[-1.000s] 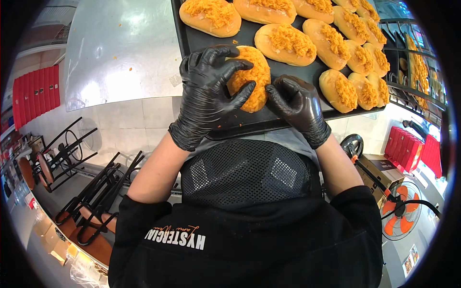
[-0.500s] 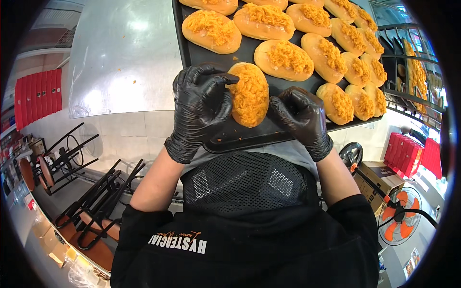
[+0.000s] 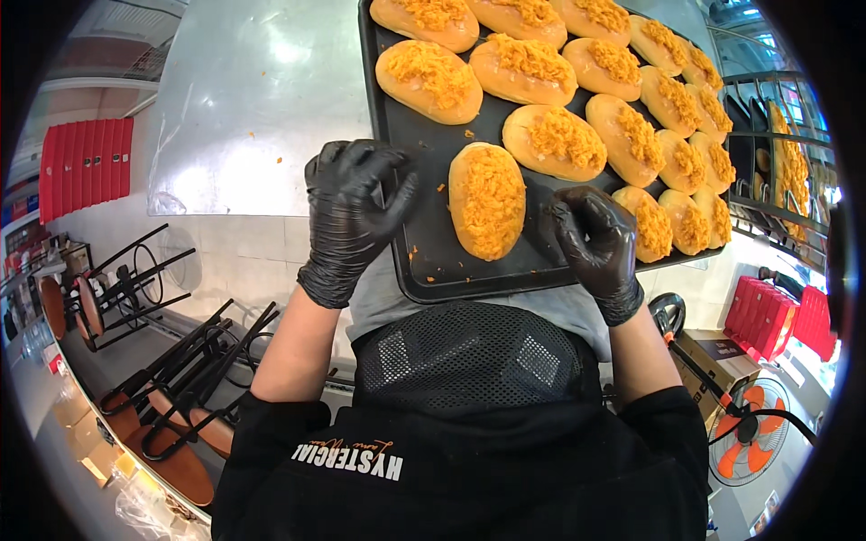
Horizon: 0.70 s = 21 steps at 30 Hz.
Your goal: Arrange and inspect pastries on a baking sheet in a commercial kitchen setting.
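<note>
A bun with shredded orange topping lies lengthwise toward me near the front of a black baking tray. Both my hands wear black gloves. My left hand hovers at the tray's left edge, apart from the bun, fingers loosely bent and spread with nothing in them. To the bun's right, my right hand is over the tray with its fingers curled in; no object shows in it. Several more topped buns fill the tray's back and right side. One of them is partly covered by my right hand.
A shiny metal table with a few orange crumbs extends to the left under the tray. At right stands a rack holding trays. Stacked chairs, a cardboard box and an orange-bladed fan are on the floor.
My left hand has let go of the bun's left side and drawn away to the left. My right hand stays curled beside the bun. The whole view has shifted slightly.
</note>
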Motion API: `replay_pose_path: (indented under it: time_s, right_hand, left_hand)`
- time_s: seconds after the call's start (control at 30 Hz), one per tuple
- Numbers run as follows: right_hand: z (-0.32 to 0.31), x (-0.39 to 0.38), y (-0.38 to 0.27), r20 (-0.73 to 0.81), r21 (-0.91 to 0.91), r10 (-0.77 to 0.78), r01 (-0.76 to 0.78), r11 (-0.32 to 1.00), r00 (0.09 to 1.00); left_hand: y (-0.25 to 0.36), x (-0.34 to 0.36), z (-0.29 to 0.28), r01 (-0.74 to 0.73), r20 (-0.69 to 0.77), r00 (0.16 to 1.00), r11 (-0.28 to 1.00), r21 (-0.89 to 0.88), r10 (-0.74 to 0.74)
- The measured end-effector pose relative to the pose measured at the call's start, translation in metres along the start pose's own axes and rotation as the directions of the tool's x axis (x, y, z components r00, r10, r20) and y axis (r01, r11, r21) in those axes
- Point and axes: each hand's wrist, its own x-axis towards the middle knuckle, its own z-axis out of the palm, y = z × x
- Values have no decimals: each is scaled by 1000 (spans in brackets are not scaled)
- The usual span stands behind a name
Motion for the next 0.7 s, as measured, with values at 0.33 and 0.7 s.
replay_pose_path:
  time_s: [0.33,0.7]
  right_hand:
    - [6,-8,1,21,17,1,-2,1000,1000]
    - [1,-9,2,-30,-39,-54,53,998,998]
  left_hand:
    - [0,9,17,-335,240,937,843,420,253]
    - [36,3,2,-189,127,974,982,17,185]
